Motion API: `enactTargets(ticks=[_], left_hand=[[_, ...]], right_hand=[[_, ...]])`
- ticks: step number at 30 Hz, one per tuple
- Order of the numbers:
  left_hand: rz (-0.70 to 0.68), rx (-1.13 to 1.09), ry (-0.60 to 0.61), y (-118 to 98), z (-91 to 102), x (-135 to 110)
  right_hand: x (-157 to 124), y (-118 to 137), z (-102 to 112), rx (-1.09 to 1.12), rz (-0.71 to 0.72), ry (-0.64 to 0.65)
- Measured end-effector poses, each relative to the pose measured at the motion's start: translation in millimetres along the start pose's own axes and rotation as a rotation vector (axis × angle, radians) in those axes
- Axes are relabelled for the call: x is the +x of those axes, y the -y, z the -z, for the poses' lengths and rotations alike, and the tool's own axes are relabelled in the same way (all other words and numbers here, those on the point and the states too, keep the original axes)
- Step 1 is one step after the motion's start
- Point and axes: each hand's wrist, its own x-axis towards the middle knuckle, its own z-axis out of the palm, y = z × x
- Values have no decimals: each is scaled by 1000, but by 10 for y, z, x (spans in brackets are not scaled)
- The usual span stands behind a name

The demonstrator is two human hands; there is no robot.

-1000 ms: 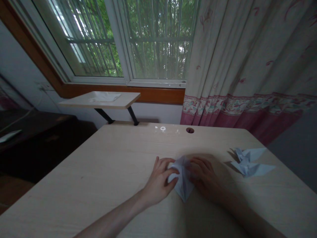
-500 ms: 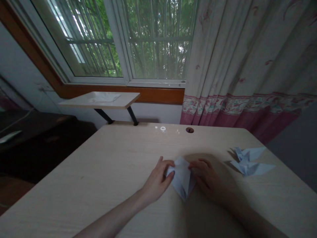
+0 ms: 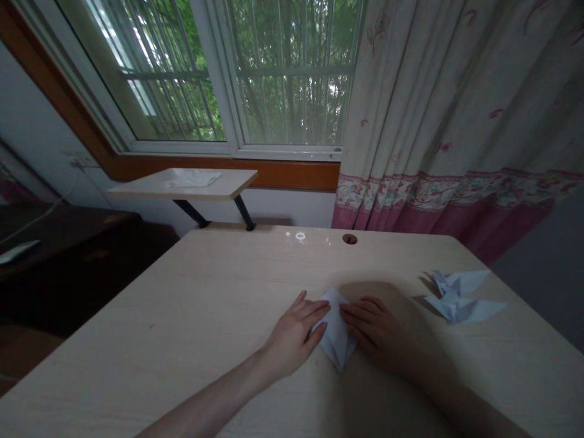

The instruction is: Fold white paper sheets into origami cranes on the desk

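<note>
A folded piece of white paper (image 3: 336,331), diamond-shaped with its point toward me, lies on the desk between my hands. My left hand (image 3: 298,325) rests on its left side, fingers stretched over the upper part and thumb lower on the edge. On the right side my right hand (image 3: 376,331) lies with fingers flat against the paper, covering that edge. Both hands press on the sheet without gripping it. Two folded paper cranes sit to the right, the rear crane (image 3: 465,281) and the front crane (image 3: 474,310), apart from my right hand.
The pale wooden desk (image 3: 219,286) has a round cable hole (image 3: 350,239) near its back edge. A raised shelf (image 3: 228,182) at the back left carries some white paper (image 3: 194,178). Behind hang curtains (image 3: 410,121) beside a barred window (image 3: 292,79).
Both hands have moved inward over the paper. Its side corners are now drawn in or covered, and it looks narrower. The fingers lie flatter than before.
</note>
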Motion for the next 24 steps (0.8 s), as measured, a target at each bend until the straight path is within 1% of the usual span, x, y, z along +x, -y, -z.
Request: enactTargets(ticks=[3, 8, 14, 18, 21, 24], left_hand=[[-26, 68, 24, -45, 15, 8], [-45, 121, 16, -80, 2, 10], [-55, 182, 114, -63, -26, 6], [-51, 207, 162, -47, -23, 2], [-53, 187, 146, -39, -16, -4], [-66, 155, 101, -33, -19, -6]], right_hand=[[11, 38, -4, -17, 2, -6], [0, 109, -19, -57, 3, -23], [-5, 128, -39, -128, 1, 0], [-19, 125, -70, -172, 33, -16], [-45, 154, -101, -159, 25, -60], [-71, 219, -106, -128, -33, -45]])
